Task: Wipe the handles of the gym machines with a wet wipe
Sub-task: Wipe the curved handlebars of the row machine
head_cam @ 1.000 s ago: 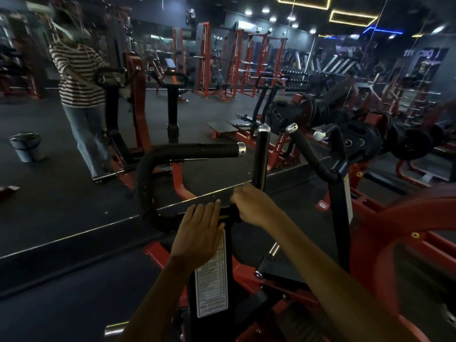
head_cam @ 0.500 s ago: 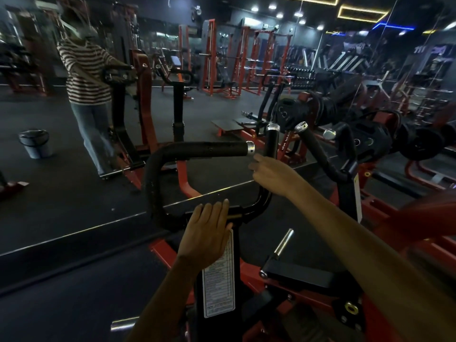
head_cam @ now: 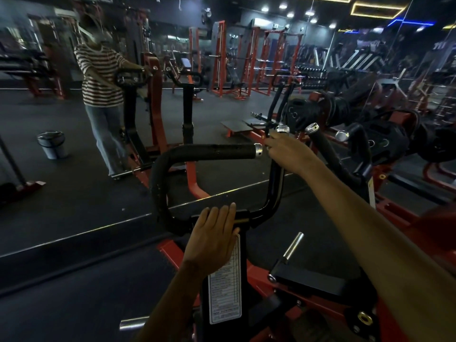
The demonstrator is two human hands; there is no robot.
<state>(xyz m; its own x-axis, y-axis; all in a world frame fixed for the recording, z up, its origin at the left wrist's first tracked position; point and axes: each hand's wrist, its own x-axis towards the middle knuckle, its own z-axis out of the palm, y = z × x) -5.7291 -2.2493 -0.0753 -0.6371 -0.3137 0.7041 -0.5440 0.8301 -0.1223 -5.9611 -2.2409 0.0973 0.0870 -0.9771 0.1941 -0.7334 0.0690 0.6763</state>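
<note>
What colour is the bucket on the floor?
Grey, from the head view: the bucket looks silvery.

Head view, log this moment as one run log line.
right hand: grips top of upright handle | left hand: flat on machine post | wipe: not visible

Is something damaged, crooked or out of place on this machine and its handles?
Nothing stands out. The horizontal padded handle looks intact. The right hand grips the upright handle, and the left hand rests flat on the post.
</note>
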